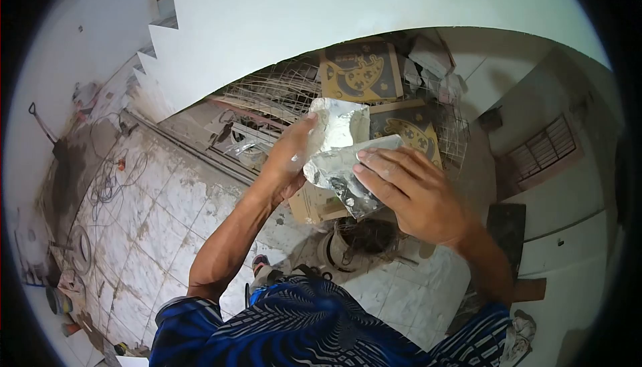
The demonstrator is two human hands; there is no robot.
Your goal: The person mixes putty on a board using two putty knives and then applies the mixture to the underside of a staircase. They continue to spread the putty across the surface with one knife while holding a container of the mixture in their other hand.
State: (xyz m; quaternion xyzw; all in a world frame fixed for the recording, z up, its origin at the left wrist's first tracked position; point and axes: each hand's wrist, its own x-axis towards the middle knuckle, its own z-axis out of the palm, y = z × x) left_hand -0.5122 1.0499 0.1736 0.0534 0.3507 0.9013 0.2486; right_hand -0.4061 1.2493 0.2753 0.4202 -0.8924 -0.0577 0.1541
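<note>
My left hand (292,156) grips a flat plate smeared with wet white putty (340,125), its thumb lying along the near-left edge. In my right hand (424,196) is a grey flat scraper (374,150), fingers laid across its face. Thick white paste coats the scraper's left edge, which overlaps the lower part of the plate. A dark, shiny, paste-spotted corner hangs below the right fingers. Both hands are raised in front of my chest, and specks of white show on the left thumb and right fingertips.
Cardboard pizza boxes (361,73) lie on wire mesh (287,83) under a white stair underside (321,6). A bucket (334,250) stands on the tiled floor (194,200) below my hands. Long pipes (200,156), tangled cable (110,183) and a shovel (50,133) are to the left.
</note>
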